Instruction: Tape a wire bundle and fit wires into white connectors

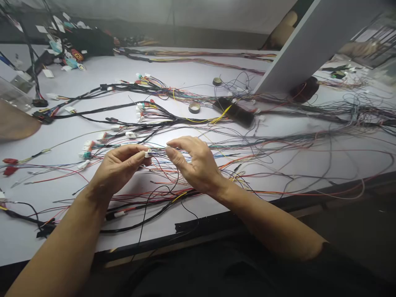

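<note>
Between the thumb and fingers of my left hand [119, 165] is a small white connector [148, 153], held just above the table. Thin wires [158, 151] run from its right side to my right hand [196, 165]. There the thumb and index finger close together on the wires, a short way from the connector; exactly how many they pinch is hidden. Loose red, blue and black wires lie beneath both hands. Left of my left hand rests a group of white and teal connectors [86, 149].
Black-taped wire harnesses [123, 106] stretch across the white table [173, 222]. Tape rolls [194, 108] and a dark phone-like slab [238, 112] lie behind my hands. A grey upright panel [303, 45] stands at the right. Another person's arm [283, 31] shows behind it.
</note>
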`<state>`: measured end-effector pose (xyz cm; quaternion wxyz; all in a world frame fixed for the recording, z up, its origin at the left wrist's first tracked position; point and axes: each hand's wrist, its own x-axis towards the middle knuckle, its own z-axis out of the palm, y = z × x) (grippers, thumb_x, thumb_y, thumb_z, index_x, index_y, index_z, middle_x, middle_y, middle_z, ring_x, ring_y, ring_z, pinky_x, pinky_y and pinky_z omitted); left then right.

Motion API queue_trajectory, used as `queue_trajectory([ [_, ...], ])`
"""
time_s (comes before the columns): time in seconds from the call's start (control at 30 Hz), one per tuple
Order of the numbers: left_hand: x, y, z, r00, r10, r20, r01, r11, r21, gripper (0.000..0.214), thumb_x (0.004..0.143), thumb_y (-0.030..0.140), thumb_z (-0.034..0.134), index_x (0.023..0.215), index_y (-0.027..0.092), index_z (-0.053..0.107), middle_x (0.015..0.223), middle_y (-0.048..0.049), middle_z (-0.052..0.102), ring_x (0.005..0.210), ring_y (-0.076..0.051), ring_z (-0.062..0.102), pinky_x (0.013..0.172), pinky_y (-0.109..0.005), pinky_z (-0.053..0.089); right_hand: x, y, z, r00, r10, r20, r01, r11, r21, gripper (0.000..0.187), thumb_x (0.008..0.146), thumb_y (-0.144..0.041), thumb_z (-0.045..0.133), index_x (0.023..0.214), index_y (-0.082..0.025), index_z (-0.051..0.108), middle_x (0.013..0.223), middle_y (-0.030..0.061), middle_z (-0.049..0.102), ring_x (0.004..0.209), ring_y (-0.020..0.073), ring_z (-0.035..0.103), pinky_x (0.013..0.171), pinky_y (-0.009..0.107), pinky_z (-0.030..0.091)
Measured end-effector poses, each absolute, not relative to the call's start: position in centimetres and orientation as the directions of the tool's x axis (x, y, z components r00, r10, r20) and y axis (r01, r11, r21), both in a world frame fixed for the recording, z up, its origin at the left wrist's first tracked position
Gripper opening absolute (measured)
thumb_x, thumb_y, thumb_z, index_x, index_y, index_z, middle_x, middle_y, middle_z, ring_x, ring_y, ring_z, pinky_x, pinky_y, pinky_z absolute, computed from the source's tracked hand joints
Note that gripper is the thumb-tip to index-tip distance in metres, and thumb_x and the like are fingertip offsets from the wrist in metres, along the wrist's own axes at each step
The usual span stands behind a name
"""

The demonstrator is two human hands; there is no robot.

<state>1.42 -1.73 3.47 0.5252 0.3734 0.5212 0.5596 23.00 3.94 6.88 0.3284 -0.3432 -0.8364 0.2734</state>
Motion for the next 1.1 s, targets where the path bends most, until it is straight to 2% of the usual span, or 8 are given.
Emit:
queue_trajectory([
  [0.1, 0.8, -1.8, 3.5, -0.185, 0.98, -0.077, -0.214, 0.036, 0.976, 0.025, 0.067, 0.036, 0.087, 0.087, 0.023, 0.079, 0.08, -0.0026, 0.072, 0.071, -0.011, 0.066, 0.07, -0.018, 0.057, 21.6, 3.1, 7.2, -0.647, 0.739, 0.189, 0.491, 0.594, -0.638, 0.033, 0.1, -0.046, 0.049, 0.112, -0.019, 0.064, 0.103, 0.0021, 0.074, 0.093, 0.0165, 0.063, 0.084, 0.032, 0.036],
  [0.17, 0.4, -1.8, 3.4, -0.216, 0.976, -0.039, -0.22, -0.009, 0.976, 0.024, 0.068, 0.036, 0.086, 0.087, 0.023, 0.079, 0.081, -0.0024, 0.072, 0.073, -0.011, 0.066, 0.072, -0.018, 0.057, 20.5, 2.3, 6.6, -0.7, 0.706, 0.106, 0.556, 0.633, -0.539, 0.031, 0.103, -0.042, 0.044, 0.105, -0.018, 0.063, 0.092, 0.0009, 0.074, 0.078, 0.0147, 0.061, 0.078, 0.031, 0.033],
  [0.33, -0.3, -1.7, 3.3, -0.311, 0.95, 0.026, -0.201, -0.093, 0.975, 0.024, 0.066, 0.036, 0.088, 0.085, 0.024, 0.079, 0.084, -0.0014, 0.072, 0.077, -0.011, 0.066, 0.073, -0.02, 0.058, 19.7, 1.2, 4.4, -0.757, 0.616, 0.218, 0.567, 0.785, -0.252, 0.027, 0.104, -0.02, 0.036, 0.089, -0.016, 0.059, 0.08, 0.0025, 0.069, 0.06, 0.0134, 0.049, 0.069, 0.032, 0.026],
  [0.47, 0.0, -1.5, 3.0, -0.32, 0.946, 0.041, -0.191, -0.107, 0.976, 0.027, 0.063, 0.036, 0.089, 0.083, 0.022, 0.078, 0.081, -0.0021, 0.071, 0.074, -0.011, 0.065, 0.072, -0.021, 0.057, 20.4, 1.2, 3.9, -0.771, 0.595, 0.228, 0.57, 0.804, -0.173, 0.027, 0.102, -0.017, 0.037, 0.085, -0.016, 0.058, 0.074, 0.0034, 0.068, 0.058, 0.0134, 0.046, 0.067, 0.032, 0.023],
  [0.57, 0.2, -1.2, 2.9, -0.323, 0.945, 0.047, -0.196, -0.116, 0.974, 0.028, 0.062, 0.035, 0.089, 0.083, 0.021, 0.078, 0.079, -0.0028, 0.07, 0.071, -0.011, 0.064, 0.071, -0.021, 0.057, 20.9, 1.5, 3.9, -0.77, 0.608, 0.195, 0.58, 0.793, -0.185, 0.03, 0.105, -0.023, 0.036, 0.086, -0.016, 0.058, 0.076, 0.0052, 0.071, 0.059, 0.0132, 0.048, 0.067, 0.031, 0.023],
  [0.77, -0.4, -0.8, 2.9, -0.401, 0.914, 0.065, -0.18, -0.148, 0.972, 0.028, 0.062, 0.033, 0.089, 0.083, 0.018, 0.077, 0.079, -0.0027, 0.068, 0.072, -0.011, 0.064, 0.072, -0.023, 0.057, 22.2, 1.7, 4.5, -0.728, 0.685, 0.0, 0.672, 0.714, -0.198, 0.03, 0.105, -0.032, 0.039, 0.089, -0.017, 0.06, 0.075, 0.0049, 0.072, 0.055, 0.0142, 0.049, 0.066, 0.031, 0.024],
  [0.9, -0.7, -0.9, 3.1, -0.445, 0.892, 0.08, -0.177, -0.176, 0.968, 0.028, 0.061, 0.033, 0.089, 0.082, 0.019, 0.077, 0.082, -0.0018, 0.069, 0.071, -0.01, 0.063, 0.07, -0.022, 0.056, 23.2, 1.3, 4.7, -0.723, 0.691, 0.015, 0.672, 0.708, -0.217, 0.028, 0.103, -0.031, 0.043, 0.086, -0.017, 0.059, 0.075, 0.0029, 0.071, 0.057, 0.013, 0.05, 0.069, 0.03, 0.025],
  [1.1, -0.6, -1.1, 3.8, -0.472, 0.873, 0.123, -0.191, -0.238, 0.952, 0.028, 0.063, 0.032, 0.089, 0.085, 0.019, 0.076, 0.084, 0.0002, 0.072, 0.07, -0.008, 0.065, 0.075, -0.023, 0.057, 24.3, 1.7, 4.6, -0.72, 0.689, 0.083, 0.59, 0.671, -0.449, 0.035, 0.103, -0.039, 0.041, 0.087, -0.018, 0.063, 0.081, 0.0019, 0.071, 0.071, 0.0138, 0.059, 0.072, 0.029, 0.033],
])
